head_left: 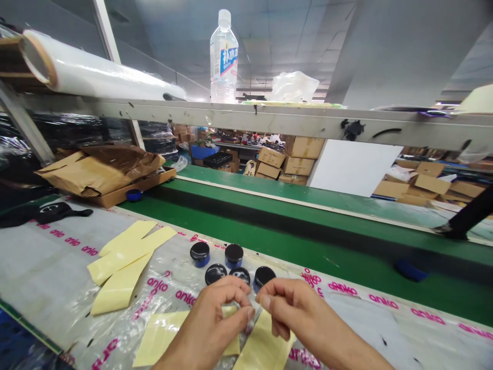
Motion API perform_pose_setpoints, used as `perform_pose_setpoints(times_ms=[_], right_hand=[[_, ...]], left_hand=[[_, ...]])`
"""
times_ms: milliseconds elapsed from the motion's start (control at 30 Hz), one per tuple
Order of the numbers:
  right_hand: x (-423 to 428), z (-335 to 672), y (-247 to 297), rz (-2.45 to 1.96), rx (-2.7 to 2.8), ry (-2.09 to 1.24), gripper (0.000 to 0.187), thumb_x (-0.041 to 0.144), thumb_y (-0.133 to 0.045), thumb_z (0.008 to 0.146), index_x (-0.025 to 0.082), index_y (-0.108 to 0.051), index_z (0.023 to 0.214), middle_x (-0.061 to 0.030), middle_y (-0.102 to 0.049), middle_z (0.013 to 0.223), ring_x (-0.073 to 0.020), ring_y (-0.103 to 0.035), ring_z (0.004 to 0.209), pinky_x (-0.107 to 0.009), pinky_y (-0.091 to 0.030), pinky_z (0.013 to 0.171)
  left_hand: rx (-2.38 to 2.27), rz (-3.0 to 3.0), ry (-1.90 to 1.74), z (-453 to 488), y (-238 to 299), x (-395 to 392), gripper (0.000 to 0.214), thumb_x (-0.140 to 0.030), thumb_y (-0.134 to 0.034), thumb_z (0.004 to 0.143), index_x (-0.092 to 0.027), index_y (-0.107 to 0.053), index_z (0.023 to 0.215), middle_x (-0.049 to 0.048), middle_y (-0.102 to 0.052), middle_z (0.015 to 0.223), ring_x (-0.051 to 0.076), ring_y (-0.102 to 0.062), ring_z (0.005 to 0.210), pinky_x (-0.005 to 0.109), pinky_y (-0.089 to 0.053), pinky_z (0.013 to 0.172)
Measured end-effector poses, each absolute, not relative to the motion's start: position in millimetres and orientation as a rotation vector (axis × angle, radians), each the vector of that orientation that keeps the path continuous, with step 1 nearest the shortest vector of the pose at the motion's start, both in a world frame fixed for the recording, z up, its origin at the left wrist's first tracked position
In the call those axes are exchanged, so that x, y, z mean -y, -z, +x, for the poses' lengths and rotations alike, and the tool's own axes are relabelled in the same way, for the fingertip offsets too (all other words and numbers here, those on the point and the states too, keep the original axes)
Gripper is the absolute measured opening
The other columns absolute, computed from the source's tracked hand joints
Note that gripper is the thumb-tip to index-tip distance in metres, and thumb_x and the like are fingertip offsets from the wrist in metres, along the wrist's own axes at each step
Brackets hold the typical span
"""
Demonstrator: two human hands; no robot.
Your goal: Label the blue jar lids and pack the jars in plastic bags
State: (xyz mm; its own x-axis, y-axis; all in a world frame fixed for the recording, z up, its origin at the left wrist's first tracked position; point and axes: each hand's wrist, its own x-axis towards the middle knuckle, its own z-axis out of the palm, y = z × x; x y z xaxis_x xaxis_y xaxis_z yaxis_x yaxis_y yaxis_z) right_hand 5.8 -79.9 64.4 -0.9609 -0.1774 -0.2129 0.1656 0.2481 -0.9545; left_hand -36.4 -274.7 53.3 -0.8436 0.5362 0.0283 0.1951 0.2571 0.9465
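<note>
My left hand point(217, 321) and my right hand point(290, 311) meet near the bottom centre, fingers pinched together on a small clear item point(250, 321) I cannot make out. Beneath them lies a yellow backing sheet point(262, 349). Just beyond my fingertips stand several small blue jars with black lids point(233, 254) on clear plastic film printed with pink "anko" logos point(365, 318). More yellow backing strips point(123, 257) lie to the left.
A green conveyor belt point(292, 231) runs behind the film. A cardboard tray with brown paper point(103, 177) sits at left, a film roll point(96, 74) and a water bottle point(224, 56) on the overhead rail. Cardboard boxes point(296, 162) stand beyond.
</note>
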Motion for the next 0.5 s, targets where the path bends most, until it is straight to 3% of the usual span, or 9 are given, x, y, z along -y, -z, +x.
perform_pose_setpoints(times_ms=[167,400,500], right_hand=[[75,4,-68,0.108,-2.317,1.972,0.036,0.049,-0.054,0.095,0.017,-0.067,0.104,0.0036,-0.055,0.053,-0.0127,-0.050,0.056,-0.026,-0.037,0.058],[84,12,-46,0.171,-2.146,2.043,0.045,0.055,-0.075,0.076,0.018,-0.069,0.101,-0.0010,-0.060,0.073,-0.0157,-0.057,0.068,-0.024,-0.047,0.055],[94,14,-40,0.167,-2.073,2.110,0.043,0.053,-0.078,0.073,0.017,-0.068,0.095,-0.0011,-0.060,0.074,-0.0149,-0.058,0.068,-0.022,-0.046,0.052]], left_hand=[[-2.113,0.628,-1.682,-42,-55,280,0.020,-0.032,-0.067,0.084,-0.019,-0.068,0.069,0.0048,-0.068,0.108,0.023,-0.062,0.106,0.030,-0.041,0.093],[-1.890,0.507,-1.841,-47,-44,284,0.029,-0.046,-0.071,0.083,-0.018,-0.068,0.073,0.0062,-0.067,0.109,0.025,-0.060,0.108,0.034,-0.043,0.093],[-1.876,0.498,-1.881,-46,-43,282,0.030,-0.046,-0.072,0.082,-0.018,-0.068,0.073,0.0061,-0.067,0.108,0.026,-0.060,0.108,0.035,-0.043,0.095]])
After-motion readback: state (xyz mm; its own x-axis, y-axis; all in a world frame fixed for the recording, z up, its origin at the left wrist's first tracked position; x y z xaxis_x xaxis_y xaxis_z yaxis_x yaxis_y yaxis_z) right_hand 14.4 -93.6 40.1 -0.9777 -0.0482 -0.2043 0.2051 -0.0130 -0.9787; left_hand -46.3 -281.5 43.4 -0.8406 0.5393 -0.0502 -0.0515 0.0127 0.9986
